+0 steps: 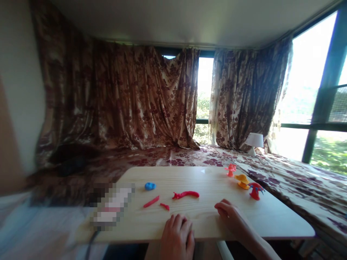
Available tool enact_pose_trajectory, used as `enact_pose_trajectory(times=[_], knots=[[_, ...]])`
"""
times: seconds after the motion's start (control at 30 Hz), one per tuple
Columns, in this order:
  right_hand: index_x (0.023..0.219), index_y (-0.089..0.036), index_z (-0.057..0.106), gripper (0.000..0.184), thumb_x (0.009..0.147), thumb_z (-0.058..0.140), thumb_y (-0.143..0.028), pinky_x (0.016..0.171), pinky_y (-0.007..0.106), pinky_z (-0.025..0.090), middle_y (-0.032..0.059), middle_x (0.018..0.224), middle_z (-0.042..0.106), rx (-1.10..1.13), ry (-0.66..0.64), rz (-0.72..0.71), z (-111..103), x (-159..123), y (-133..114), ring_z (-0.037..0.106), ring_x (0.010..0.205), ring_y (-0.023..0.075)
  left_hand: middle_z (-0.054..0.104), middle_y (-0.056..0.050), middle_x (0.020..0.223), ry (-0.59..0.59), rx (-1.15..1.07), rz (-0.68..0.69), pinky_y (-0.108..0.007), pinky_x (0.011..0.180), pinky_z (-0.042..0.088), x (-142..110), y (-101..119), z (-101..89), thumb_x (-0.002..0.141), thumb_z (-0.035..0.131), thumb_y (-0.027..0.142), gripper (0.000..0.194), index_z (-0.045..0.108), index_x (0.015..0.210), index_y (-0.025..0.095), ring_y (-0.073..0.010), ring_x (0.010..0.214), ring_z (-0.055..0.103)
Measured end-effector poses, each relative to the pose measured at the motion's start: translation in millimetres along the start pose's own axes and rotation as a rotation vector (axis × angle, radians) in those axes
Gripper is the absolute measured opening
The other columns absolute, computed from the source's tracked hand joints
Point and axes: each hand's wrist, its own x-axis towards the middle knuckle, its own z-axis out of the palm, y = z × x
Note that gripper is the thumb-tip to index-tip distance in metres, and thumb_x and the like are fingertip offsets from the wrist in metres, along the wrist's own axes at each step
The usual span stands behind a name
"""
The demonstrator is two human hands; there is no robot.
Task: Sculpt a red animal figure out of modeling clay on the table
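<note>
Head view: we rest both hands on the near edge of the desk, and neither grasps anything. Our left hand lies flat, palm down, fingers loosely spread, released. Our right hand sits just beside it, fingers curled under in a loose fist on the wood, with nothing seen inside it.

The clay pieces all lie beyond our hands, placed relative to the red roll near the desk's middle. That roll lies just past our hands, the nearest large piece. Left of it lie a red strip and a small red bit, apart from each other, like scraps set aside within reach. Further left and back sits a blue lump, flattened, on its own.

Right of the roll, toward the far right edge, three small figures stand upright in a row: a pink one farthest back, an orange one, then a red-and-blue one nearest our right hand. We judge they stand there to stay out of the working space.

Left of the roll, at the desk's left end, lies a blurred item we cannot make out.
</note>
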Motion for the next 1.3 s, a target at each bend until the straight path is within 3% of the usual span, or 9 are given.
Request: enact_pose_trajectory(times=[0.23,0.37,0.53,0.63,0.77,0.93,1.1,1.2,1.3], knots=[[0.075,-0.023,0.060,0.031,0.088,0.033,-0.028,0.069,0.025,0.042,0.0045,0.084,0.060,-0.028,-0.015,-0.023,-17,-41,-5,0.057,0.075,0.0168,0.059,-0.004,0.087,0.031,-0.001,0.033,-0.033,0.072,0.046,-2,-2,2.2,0.073,0.050,0.014,0.025,0.061,0.093,0.024,-0.0200,0.080,0.055],[0.064,-0.022,0.055,0.031,0.087,0.036,-0.029,0.069,0.026,0.042,0.0041,0.079,0.059,-0.076,-0.004,-0.034,-14,-42,-14,0.057,0.074,0.0169,0.060,-0.004,0.088,0.055,0.017,0.045,-0.033,0.071,0.046,-1,-3,3.7,0.072,0.050,0.014,0.027,0.060,0.095,0.024,-0.0196,0.080,0.055],[0.090,-0.021,0.061,0.025,0.077,0.040,-0.020,0.070,0.027,0.044,0.0040,0.083,0.062,-0.033,0.032,0.043,-6,-17,9,0.058,0.077,0.0181,0.060,-0.003,0.086,0.052,0.032,0.095,-0.031,0.070,0.047,-2,-6,5.1,0.072,0.051,0.014,0.025,0.060,0.093,0.024,-0.0188,0.079,0.056],[0.090,-0.019,0.063,0.026,0.077,0.040,-0.020,0.070,0.028,0.045,0.0055,0.084,0.064,0.030,0.006,0.035,-8,-12,19,0.059,0.075,0.0186,0.060,-0.003,0.085,0.075,0.052,0.094,-0.032,0.069,0.047,-2,-7,7.1,0.072,0.050,0.014,0.024,0.060,0.092,0.024,-0.0190,0.077,0.056],[0.083,-0.020,0.064,0.026,0.078,0.038,-0.019,0.075,0.027,0.045,0.0067,0.089,0.064,0.117,-0.018,-0.045,-8,-17,7,0.060,0.082,0.0188,0.061,-0.004,0.087,0.068,0.062,0.095,-0.031,0.069,0.048,-1,-8,7.1,0.072,0.050,0.014,0.025,0.060,0.094,0.024,-0.0189,0.078,0.057],[0.083,-0.017,0.065,0.031,0.073,0.036,-0.012,0.086,0.027,0.043,0.0094,0.105,0.062,0.167,0.021,-0.103,9,-9,-2,0.058,0.097,0.0190,0.062,-0.004,0.089,0.061,0.077,0.138,-0.031,0.071,0.049,-1,-11,6.2,0.073,0.051,0.015,0.026,0.060,0.095,0.023,-0.0189,0.079,0.058],[0.105,-0.020,0.065,0.037,0.080,0.038,-0.017,0.097,0.034,0.038,0.0099,0.126,0.054,0.062,-0.038,0.009,7,-21,3,0.052,0.114,0.0224,0.062,-0.004,0.087,0.054,0.081,0.172,-0.030,0.069,0.049,-1,-16,9.9,0.072,0.051,0.015,0.025,0.060,0.094,0.023,-0.0187,0.078,0.058],[0.115,-0.023,0.060,0.037,0.086,0.038,-0.026,0.102,0.034,0.034,0.0077,0.131,0.050,0.037,-0.108,-0.053,-1,-39,-10,0.044,0.122,0.0222,0.063,-0.004,0.089,0.051,0.091,0.161,-0.030,0.071,0.049,-2,-15,11.0,0.072,0.051,0.015,0.026,0.060,0.096,0.023,-0.0188,0.080,0.059],[0.122,-0.021,0.055,0.039,0.088,0.039,-0.032,0.105,0.035,0.030,0.0083,0.134,0.047,-0.004,-0.159,-0.131,-4,-37,-26,0.038,0.126,0.0223,0.063,-0.004,0.090,0.058,0.122,0.179,-0.030,0.071,0.049,-2,-15,11.7,0.074,0.050,0.016,0.027,0.059,0.097,0.023,-0.0188,0.080,0.059]])
